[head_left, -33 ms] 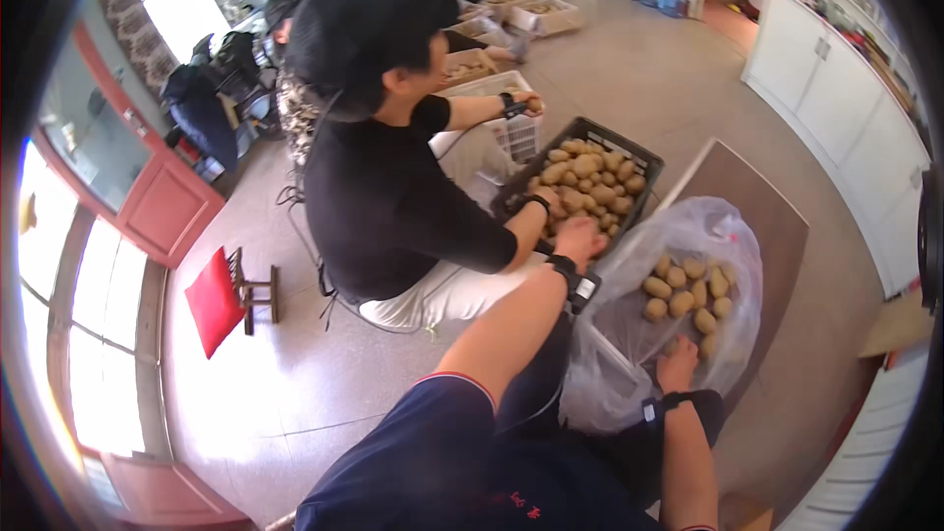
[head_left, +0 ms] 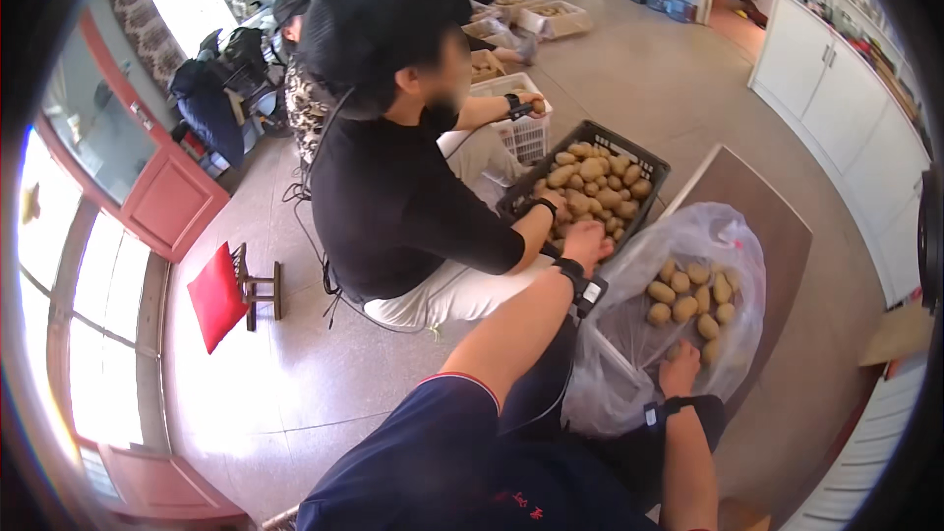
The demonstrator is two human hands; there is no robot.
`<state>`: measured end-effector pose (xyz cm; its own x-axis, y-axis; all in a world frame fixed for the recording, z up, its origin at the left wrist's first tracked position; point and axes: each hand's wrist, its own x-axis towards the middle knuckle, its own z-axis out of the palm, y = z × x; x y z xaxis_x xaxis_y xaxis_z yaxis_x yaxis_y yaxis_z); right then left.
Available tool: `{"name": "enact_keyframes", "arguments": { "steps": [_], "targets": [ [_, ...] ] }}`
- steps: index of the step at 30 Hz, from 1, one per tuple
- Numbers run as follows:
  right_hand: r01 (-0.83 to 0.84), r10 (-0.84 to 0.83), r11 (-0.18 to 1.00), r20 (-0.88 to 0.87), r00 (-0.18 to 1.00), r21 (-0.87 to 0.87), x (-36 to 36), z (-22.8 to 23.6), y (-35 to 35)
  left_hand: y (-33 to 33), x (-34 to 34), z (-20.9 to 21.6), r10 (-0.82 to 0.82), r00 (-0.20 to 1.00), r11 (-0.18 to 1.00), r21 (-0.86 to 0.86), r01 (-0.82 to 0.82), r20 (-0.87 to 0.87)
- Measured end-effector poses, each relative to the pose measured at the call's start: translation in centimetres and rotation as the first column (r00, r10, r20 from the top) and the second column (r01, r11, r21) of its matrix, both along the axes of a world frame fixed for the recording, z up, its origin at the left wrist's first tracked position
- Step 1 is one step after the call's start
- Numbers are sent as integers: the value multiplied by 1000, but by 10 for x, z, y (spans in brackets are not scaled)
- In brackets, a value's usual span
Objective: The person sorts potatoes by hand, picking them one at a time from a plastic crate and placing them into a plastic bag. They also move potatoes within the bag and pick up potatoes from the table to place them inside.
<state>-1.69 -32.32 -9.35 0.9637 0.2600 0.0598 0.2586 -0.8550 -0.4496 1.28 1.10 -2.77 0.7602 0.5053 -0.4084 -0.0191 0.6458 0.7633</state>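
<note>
My left hand (head_left: 587, 243) is over the near side of a black plastic crate (head_left: 657, 180) full of potatoes (head_left: 593, 173). Its fingers curl downward, and what they grip, if anything, is hidden. Inside a clear plastic bag (head_left: 612, 388), my right hand (head_left: 678, 374) closes around a potato (head_left: 672, 351), of which only a small part shows. Several loose potatoes (head_left: 685, 309) lie in the bag just beyond that hand. Both my wrists wear dark bands with small devices.
A person in black (head_left: 413, 197) sits at my left, one hand (head_left: 557, 205) in the crate, the other by a white basket (head_left: 528, 123). A brown board (head_left: 782, 226) lies beside the bag. A red-seated stool (head_left: 218, 297) stands left; white cabinets (head_left: 826, 79) line the right.
The whole view has shifted slightly. Both my hands keep their places at the crate and in the bag.
</note>
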Motion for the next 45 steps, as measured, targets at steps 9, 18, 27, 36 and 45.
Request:
{"name": "enact_keyframes", "arguments": {
  "steps": [9,18,27,36,45],
  "targets": [
    [-115,118,991,38,992,-75,-9,2,38,20,-29,21,-96,995,993,70,98,-20],
    [-56,53,997,-50,997,-58,-9,6,38,4,-37,37,-194,976,968,144,207,-100],
    [37,-24,929,-41,999,368,11,-13,34,-19,-32,41,-371,924,905,186,382,-94],
    [492,162,618,-712,684,614,6,39,45,-32,-30,34,-523,848,826,190,530,-88],
    [439,389,500,-647,656,747,-8,96,93,-35,-30,26,-622,745,684,297,667,-240]
  ]
}}
